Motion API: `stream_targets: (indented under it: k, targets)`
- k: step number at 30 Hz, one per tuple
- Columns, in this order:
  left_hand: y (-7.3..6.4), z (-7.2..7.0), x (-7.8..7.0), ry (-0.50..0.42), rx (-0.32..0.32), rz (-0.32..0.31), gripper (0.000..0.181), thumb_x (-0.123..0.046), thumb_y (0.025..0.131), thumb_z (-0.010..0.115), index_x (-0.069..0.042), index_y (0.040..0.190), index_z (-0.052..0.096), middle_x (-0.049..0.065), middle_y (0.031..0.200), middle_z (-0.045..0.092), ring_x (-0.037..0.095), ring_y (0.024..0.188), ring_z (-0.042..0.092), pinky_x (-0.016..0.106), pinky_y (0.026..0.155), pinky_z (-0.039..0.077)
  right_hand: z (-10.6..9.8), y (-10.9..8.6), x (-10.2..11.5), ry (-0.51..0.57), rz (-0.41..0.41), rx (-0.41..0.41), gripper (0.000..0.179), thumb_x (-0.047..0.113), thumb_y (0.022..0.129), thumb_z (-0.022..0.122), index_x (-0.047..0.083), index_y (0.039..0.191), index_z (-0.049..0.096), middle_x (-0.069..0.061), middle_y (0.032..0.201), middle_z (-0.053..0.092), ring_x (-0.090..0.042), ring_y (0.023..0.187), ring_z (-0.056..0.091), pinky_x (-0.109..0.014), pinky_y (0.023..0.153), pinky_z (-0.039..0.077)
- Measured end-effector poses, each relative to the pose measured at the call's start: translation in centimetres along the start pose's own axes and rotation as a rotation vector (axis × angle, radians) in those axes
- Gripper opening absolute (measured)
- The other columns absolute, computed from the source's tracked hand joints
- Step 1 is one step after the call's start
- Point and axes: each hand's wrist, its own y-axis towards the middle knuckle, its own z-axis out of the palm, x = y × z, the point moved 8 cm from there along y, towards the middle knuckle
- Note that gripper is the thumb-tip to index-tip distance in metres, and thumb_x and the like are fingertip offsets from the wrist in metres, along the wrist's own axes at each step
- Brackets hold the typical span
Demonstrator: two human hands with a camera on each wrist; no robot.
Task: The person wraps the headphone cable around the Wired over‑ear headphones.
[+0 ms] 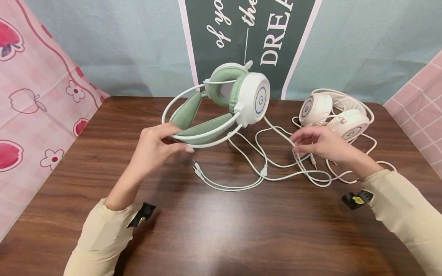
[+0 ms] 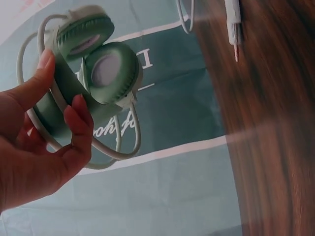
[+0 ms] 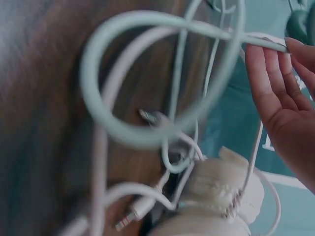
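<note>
Green-padded headphones (image 1: 246,97) in left hand (image 1: 155,147), their cable (image 3: 90,78) in right hand (image 1: 319,142).

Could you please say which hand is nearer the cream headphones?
Right hand, just in front of the cream headphones; the left hand, well to their left, holds the green headphones.

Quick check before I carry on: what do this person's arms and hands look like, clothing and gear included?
The left grip and right grip are ungloved hands. The left sleeve and right sleeve are plain cream. A small black piece sits at each cuff; the right one carries a yellow marking.
</note>
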Motion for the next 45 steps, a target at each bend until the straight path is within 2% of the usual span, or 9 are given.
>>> stream_targets:
  k: [3, 6, 10, 13, 18, 25, 32, 40, 45]
  targets:
    - [0.2, 0.1, 0.1, -0.022, -0.012, -0.054, 0.024, -0.008, 0.056, 0.085, -0.007, 0.073, 0.068, 0.000, 0.069, 0.060, 0.008, 0.056, 0.047, 0.018, 0.052, 0.038, 0.9, 0.1, 0.0, -0.083, -0.015, 0.012, 0.023, -0.014, 0.077, 0.061, 0.000, 0.096, 0.062, -0.008, 0.077, 0.064, -0.013, 0.067, 0.064, -0.027, 0.059, 0.052]
    - [0.3, 0.0, 0.1, -0.009, -0.028, -0.094, 0.023, -0.010, 0.057, 0.085, -0.008, 0.073, 0.068, 0.000, 0.069, 0.061, 0.008, 0.056, 0.047, 0.019, 0.052, 0.038, 1.5, 0.0, 0.4, -0.199, -0.065, 0.018, 0.024, -0.011, 0.074, 0.066, -0.005, 0.097, 0.062, -0.004, 0.077, 0.063, -0.008, 0.070, 0.061, -0.020, 0.062, 0.049]
    - [0.5, -0.2, 0.2, 0.018, -0.051, -0.130, 0.023, -0.011, 0.058, 0.084, -0.008, 0.075, 0.069, 0.001, 0.070, 0.062, 0.009, 0.056, 0.046, 0.018, 0.052, 0.036, 1.9, -0.2, 1.3, -0.349, -0.133, 0.005, 0.025, -0.005, 0.072, 0.072, 0.001, 0.096, 0.065, 0.003, 0.078, 0.062, -0.003, 0.071, 0.057, -0.016, 0.062, 0.045]
    - [0.6, -0.1, 0.2, 0.026, -0.067, -0.142, 0.023, -0.011, 0.059, 0.084, -0.007, 0.076, 0.070, 0.002, 0.071, 0.063, 0.010, 0.056, 0.047, 0.017, 0.053, 0.035, 2.2, -0.3, 2.1, -0.397, -0.153, 0.000, 0.026, -0.003, 0.073, 0.072, 0.005, 0.097, 0.066, 0.006, 0.080, 0.062, -0.003, 0.072, 0.056, -0.016, 0.061, 0.044]
    - [0.7, 0.4, -0.5, 0.066, -0.062, -0.104, 0.021, -0.012, 0.059, 0.084, -0.008, 0.074, 0.069, 0.002, 0.072, 0.062, 0.012, 0.058, 0.047, 0.019, 0.055, 0.035, 2.7, -0.3, 3.8, -0.416, -0.209, 0.013, 0.028, -0.006, 0.072, 0.071, 0.008, 0.095, 0.067, 0.005, 0.081, 0.063, -0.003, 0.075, 0.056, -0.015, 0.066, 0.044]
    - [0.9, 1.4, -2.0, 0.215, -0.049, -0.040, 0.022, -0.017, 0.060, 0.082, -0.011, 0.076, 0.068, 0.000, 0.069, 0.058, 0.013, 0.057, 0.049, 0.034, 0.055, 0.038, 3.3, 0.2, 6.6, -0.383, -0.314, 0.050, 0.034, -0.012, 0.070, 0.069, 0.011, 0.093, 0.068, 0.006, 0.088, 0.063, -0.005, 0.079, 0.057, -0.016, 0.070, 0.044]
    - [0.8, 2.3, -2.9, 0.334, -0.005, 0.024, 0.023, -0.019, 0.061, 0.081, -0.010, 0.076, 0.066, 0.001, 0.068, 0.053, 0.020, 0.056, 0.052, 0.039, 0.053, 0.040, 3.6, 0.6, 8.8, -0.351, -0.419, 0.093, 0.039, -0.018, 0.067, 0.067, 0.011, 0.093, 0.067, 0.004, 0.090, 0.063, -0.007, 0.085, 0.055, -0.017, 0.076, 0.042]
    - [0.4, 2.3, -3.9, 0.427, 0.041, 0.101, 0.025, -0.016, 0.059, 0.082, -0.010, 0.073, 0.062, -0.001, 0.067, 0.050, 0.028, 0.055, 0.051, 0.039, 0.052, 0.041, 3.3, 1.2, 10.2, -0.383, -0.361, 0.119, 0.026, -0.008, 0.079, 0.062, 0.013, 0.093, 0.060, 0.001, 0.085, 0.059, -0.006, 0.072, 0.052, -0.018, 0.062, 0.042]
    - [0.1, 2.2, -4.9, 0.460, 0.074, 0.129, 0.025, -0.015, 0.061, 0.082, -0.011, 0.074, 0.062, -0.002, 0.070, 0.050, 0.029, 0.057, 0.049, 0.039, 0.053, 0.041, 2.8, 1.9, 10.7, -0.353, -0.308, 0.101, 0.023, -0.012, 0.080, 0.059, 0.008, 0.092, 0.059, 0.002, 0.078, 0.060, -0.007, 0.067, 0.054, -0.018, 0.058, 0.043]
